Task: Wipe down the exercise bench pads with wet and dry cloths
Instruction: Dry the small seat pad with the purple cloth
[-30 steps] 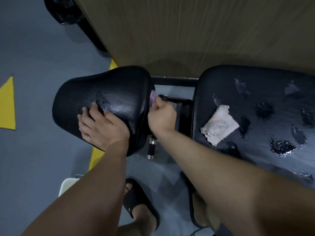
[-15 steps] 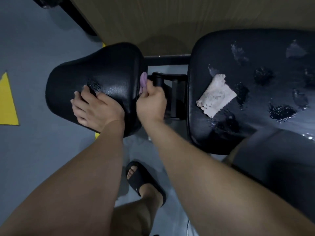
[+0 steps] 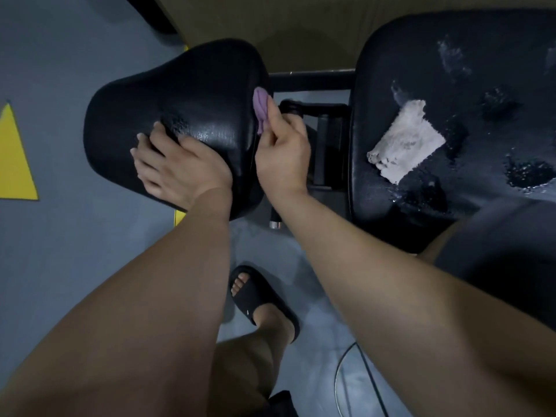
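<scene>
Looking straight down at two black pads here. Got the left hand spread flat on top of the smaller seat pad with straight fingers, just pressing on it and gripping nothing. Pinching a bunched-up purple cloth in the right hand with curled fingers, and holding it against the seat pad's right edge, in the gap beside the black frame. Over on the bigger pad to the right, can see a crumpled whitish cloth lying loose, well apart from both hands, with shiny wet-looking patches around it. Down below, spotting a foot in a black slide sandal on the grey floor, plus a yellow triangle marking off to the left.
</scene>
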`<state>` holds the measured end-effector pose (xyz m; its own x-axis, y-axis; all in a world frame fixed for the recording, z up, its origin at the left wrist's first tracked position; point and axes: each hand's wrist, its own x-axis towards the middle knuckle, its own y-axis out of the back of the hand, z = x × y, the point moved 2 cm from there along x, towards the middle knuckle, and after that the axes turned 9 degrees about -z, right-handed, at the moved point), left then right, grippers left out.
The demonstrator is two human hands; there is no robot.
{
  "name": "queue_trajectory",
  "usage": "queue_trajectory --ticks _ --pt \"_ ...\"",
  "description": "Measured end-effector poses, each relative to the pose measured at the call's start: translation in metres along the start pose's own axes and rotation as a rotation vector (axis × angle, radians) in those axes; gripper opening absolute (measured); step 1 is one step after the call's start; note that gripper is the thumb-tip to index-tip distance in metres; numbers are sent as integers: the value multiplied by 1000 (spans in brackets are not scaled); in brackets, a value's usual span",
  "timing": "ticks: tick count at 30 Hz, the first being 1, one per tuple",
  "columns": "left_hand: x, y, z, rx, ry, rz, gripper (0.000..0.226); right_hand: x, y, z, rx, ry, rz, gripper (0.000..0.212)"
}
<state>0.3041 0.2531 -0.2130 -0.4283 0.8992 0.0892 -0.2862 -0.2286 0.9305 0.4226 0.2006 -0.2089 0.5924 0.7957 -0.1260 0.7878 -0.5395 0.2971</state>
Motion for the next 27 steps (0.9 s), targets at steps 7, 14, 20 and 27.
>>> queue_trajectory --ticks 7,14,20,27 --pt "-1 0 0 6 -8 -19 52 -84 -7 26 -11 13 73 38" --pt "-1 2 1 0 -7 -21 52 -82 -6 23 -78 -52 38 37" --pt "0 1 1 -1 -2 0 52 -25 -4 26 -234 -112 -24 33" --pt "-2 0 0 -5 -13 14 49 -70 -6 31 -194 -6 33 33"
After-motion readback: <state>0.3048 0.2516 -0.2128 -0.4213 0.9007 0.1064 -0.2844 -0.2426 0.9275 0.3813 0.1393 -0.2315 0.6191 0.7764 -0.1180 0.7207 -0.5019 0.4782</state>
